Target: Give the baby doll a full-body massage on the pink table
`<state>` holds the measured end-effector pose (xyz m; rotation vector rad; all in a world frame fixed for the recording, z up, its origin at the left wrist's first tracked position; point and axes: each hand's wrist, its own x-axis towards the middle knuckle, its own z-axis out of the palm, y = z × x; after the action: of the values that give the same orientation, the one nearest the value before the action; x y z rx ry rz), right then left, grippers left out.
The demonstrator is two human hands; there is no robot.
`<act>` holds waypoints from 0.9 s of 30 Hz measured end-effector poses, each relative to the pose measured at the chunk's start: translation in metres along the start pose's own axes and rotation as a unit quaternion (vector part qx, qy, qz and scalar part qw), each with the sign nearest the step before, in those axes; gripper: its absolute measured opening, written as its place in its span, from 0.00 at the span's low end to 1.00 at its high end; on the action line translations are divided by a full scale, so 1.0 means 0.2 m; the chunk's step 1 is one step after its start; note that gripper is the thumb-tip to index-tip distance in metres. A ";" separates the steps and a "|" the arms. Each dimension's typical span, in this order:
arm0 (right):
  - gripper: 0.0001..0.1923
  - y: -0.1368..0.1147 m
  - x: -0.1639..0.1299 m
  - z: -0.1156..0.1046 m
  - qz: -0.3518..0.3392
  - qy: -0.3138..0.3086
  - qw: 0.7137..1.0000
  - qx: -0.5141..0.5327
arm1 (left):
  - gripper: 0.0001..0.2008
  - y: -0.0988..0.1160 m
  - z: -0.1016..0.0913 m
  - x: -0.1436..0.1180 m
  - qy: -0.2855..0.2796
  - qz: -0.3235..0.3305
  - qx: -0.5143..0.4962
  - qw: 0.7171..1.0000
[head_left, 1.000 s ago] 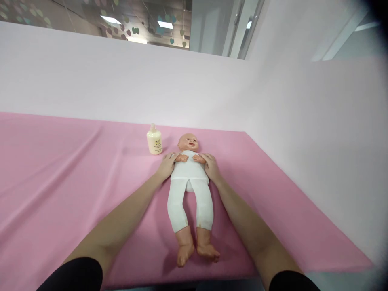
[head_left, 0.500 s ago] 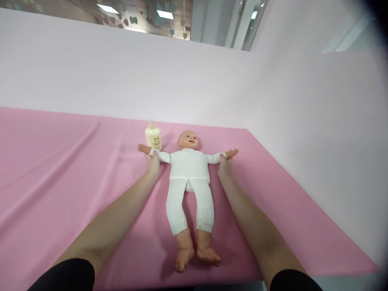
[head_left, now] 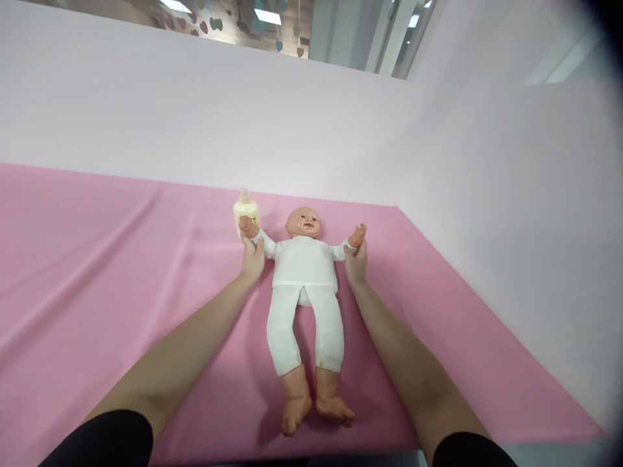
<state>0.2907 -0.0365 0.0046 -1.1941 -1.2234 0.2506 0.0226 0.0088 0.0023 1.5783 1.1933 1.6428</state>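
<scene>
Pink-covered table bears a doll, feet toward the near edge, wrists held within the curled fingers of left hand and right hand.

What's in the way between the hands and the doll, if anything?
Nothing I can see: the left hand and right hand hold the doll by its arms. The bottle stands beyond the left hand, not in between.

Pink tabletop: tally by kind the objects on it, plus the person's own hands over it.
Doll: 1
Bottle: 1
Hands: 2 (left hand, right hand)
Total: 4
</scene>
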 end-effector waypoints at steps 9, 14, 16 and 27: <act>0.32 -0.02 -0.05 0.03 -0.168 -0.190 0.958 -0.130 | 0.29 -0.03 0.05 -0.02 -0.209 0.215 0.214 0.930; 0.36 -0.05 -0.04 0.04 -0.226 -0.230 0.929 -0.179 | 0.31 0.00 0.04 -0.02 -0.254 0.217 0.281 0.900; 0.35 -0.05 -0.04 0.04 -0.229 -0.233 0.927 -0.184 | 0.31 0.01 0.04 -0.01 -0.266 0.212 0.289 0.895; 0.28 -0.05 -0.06 0.03 -0.082 -0.095 0.990 -0.058 | 0.27 -0.02 0.02 -0.01 -0.092 0.092 0.049 0.990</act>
<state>0.2771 -0.0444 0.0044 -1.1813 -1.5118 0.1761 0.0269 0.0102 -0.0027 1.9064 1.0728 1.5288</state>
